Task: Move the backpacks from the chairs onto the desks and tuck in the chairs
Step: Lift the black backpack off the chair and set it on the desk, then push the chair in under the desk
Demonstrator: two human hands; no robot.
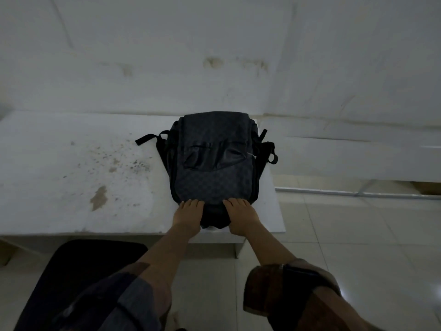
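Observation:
A dark checkered backpack (214,161) lies flat on the white desk (71,175), near its right end, with its straps spread to both sides. My left hand (187,217) and my right hand (239,217) rest side by side on the backpack's near end, fingers straight and pointing away from me. A black chair seat (78,278) stands in front of the desk at the lower left, pulled out from under it.
The desk stands against a white wall (214,56) and its top is stained with brown spots on the left. Pale tiled floor (346,235) opens to the right, where another white surface on a metal frame (358,158) runs along the wall.

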